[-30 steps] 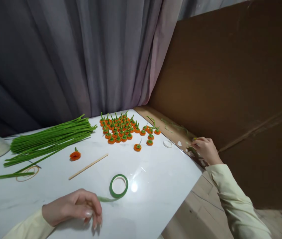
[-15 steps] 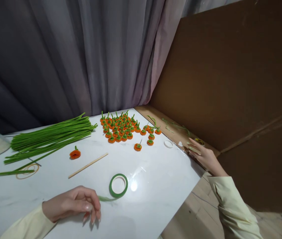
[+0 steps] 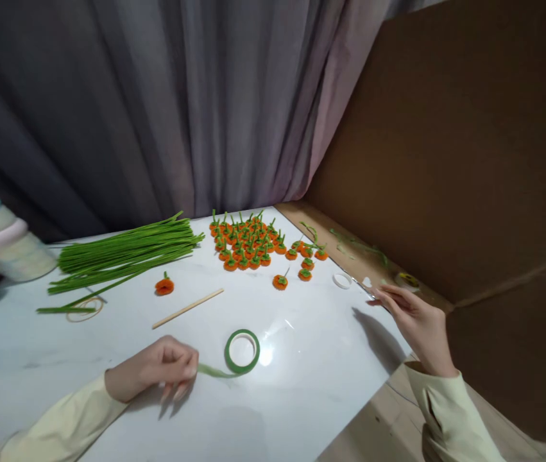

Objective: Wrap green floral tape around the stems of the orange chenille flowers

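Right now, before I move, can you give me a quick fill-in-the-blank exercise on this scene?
The tape strip runs from the green tape roll to the ____ hand.
The pipe-cleaner bundle is ____.
The clustered fuzzy pieces have green stalks and ____ bases.
The thin ring left of the right hand is ____.

Missing words: left; green; orange; white.

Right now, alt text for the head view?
The left hand holds the loose end of a green tape roll on a white table; the right hand is above the table's right edge. Beyond are clustered orange pieces, a wooden stick and bundled green stems.
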A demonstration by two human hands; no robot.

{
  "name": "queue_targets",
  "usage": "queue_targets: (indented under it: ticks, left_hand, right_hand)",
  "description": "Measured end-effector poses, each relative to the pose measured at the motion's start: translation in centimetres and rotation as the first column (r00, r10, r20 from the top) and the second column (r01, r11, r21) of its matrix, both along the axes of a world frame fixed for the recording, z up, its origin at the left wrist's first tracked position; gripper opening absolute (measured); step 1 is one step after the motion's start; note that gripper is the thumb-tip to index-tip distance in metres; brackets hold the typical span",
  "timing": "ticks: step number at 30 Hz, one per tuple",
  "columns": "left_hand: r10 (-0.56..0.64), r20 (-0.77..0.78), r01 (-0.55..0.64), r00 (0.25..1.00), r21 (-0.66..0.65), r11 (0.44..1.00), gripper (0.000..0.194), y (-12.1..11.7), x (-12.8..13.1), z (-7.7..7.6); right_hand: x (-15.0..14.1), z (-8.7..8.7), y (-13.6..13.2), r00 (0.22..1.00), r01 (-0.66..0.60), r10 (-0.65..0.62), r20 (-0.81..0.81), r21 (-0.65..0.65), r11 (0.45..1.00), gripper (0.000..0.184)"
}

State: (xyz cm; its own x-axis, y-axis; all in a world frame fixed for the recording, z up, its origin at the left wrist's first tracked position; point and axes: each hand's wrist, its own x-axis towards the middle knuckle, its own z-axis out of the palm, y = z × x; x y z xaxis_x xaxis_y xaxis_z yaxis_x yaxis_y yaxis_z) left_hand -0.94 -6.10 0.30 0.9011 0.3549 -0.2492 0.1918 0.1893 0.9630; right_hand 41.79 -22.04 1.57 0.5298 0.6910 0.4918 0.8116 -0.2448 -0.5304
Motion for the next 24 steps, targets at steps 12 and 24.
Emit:
queue_targets:
  ticks: [12, 24]
  left_hand:
    - [0.089, -0.174, 0.077, 0.981, 0.762, 0.643, 0.042, 0.8, -0.3, 1.6]
    - [0.134, -0.253, 0.083, 0.958, 0.694, 0.715, 0.018, -0.1, 0.0, 2.0]
  right_hand:
    - [-19.8, 2.2, 6.1, 0.362, -0.913, 0.91, -0.2, -0.274, 0.303, 0.026]
    - [-20.7, 0.6, 7.8, 0.361, -0.867, 0.926, -0.11, -0.405, 0.29, 0.012]
